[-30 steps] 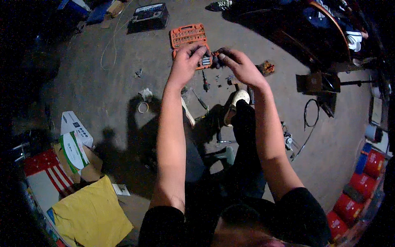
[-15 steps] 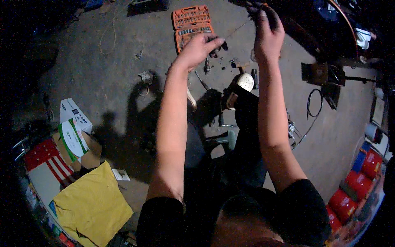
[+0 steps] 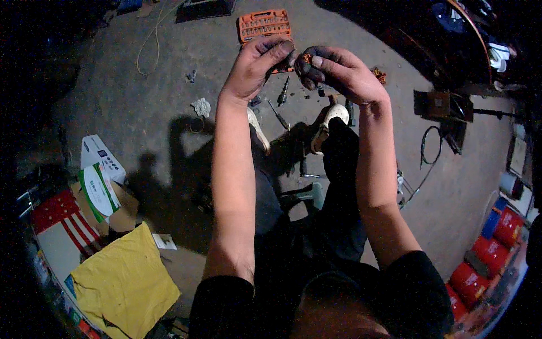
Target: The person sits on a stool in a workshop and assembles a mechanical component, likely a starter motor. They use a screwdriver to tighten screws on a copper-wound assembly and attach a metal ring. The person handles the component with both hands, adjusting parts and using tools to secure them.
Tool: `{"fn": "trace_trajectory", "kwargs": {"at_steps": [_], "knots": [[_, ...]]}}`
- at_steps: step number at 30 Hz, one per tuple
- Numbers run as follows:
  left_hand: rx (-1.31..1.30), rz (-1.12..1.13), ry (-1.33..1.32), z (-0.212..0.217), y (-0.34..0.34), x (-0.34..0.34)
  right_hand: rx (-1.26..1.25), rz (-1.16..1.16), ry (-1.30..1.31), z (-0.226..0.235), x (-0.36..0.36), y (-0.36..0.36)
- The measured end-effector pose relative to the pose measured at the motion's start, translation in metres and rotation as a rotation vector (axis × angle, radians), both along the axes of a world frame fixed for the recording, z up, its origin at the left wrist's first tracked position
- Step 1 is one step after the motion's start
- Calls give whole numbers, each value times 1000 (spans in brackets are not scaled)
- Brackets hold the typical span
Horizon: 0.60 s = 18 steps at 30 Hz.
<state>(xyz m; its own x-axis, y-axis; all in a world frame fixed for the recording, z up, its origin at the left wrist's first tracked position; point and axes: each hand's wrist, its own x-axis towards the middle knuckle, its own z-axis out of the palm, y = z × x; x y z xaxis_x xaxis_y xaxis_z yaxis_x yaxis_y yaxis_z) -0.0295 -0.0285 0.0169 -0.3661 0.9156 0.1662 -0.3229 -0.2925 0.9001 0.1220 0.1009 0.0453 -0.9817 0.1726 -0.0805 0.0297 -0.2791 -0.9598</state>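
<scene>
My left hand is raised over the floor, thumb and fingers pinched together; what sits between them, if anything, is too dark to name. Close beside it on the right, the dirty fingers of my right hand are closed around a small tangle of copper-coloured wire. The fingertips of both hands nearly meet. Behind the left hand lies an orange socket set case, partly covered by it. Below the hands, a slim metal tool rests on the floor.
My cream clogs stand beneath my arms, with hand tools around them. An orange clump lies right of my right wrist. Boxes and a yellow cloth are at lower left, red containers at lower right, a black cable at right.
My right hand has come down and left, from far right to beside my left hand. The thin strand stretched between the hands before is not visible now.
</scene>
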Motion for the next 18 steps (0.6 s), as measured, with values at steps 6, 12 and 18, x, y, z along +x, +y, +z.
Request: {"fn": "trace_trajectory", "kwargs": {"at_steps": [6, 12, 18], "knots": [[-90, -128, -75, -7, -5, -9, -475, -67, 321, 3, -2, -2], [-623, -90, 616, -21, 12, 9, -221, -894, 415, -1, -20, 8], [-525, 160, 278, -2, 14, 6, 1247, -672, 102, -30, -18, 15]]}}
